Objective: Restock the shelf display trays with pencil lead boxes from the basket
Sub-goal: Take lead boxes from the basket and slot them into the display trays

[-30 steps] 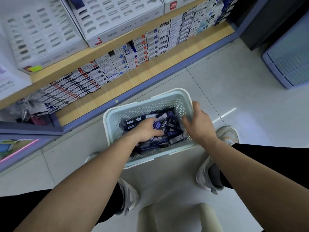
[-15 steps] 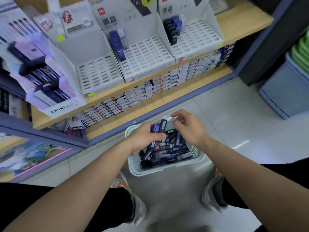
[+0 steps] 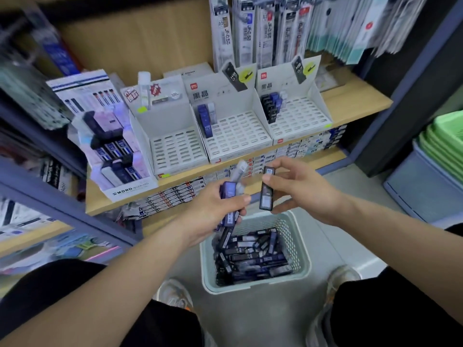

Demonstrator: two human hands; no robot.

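Left hand, raised above the basket, grips a small bundle of lead boxes: blue ones and a translucent one that sticks up past the fingers. Right hand, just beside the left and apart from it, pinches a single black lead box upright between the thumb and the fingertips. Below both hands the pale perforated basket stands on the floor between the left shoe and the right shoe and holds a loose heap of dark lead boxes.

On the wooden shelf behind, from left to right:
- MONO display stand, tilted.
- Left display tray, white, its slotted floor showing.
- Middle display tray, with a blue box and a pale box at its back left corner.
- Right display tray, with a short row of black and blue boxes at its back left.

Hanging packs fill the wall above the trays. At far right, green trays sit stacked on a grey-blue bin.
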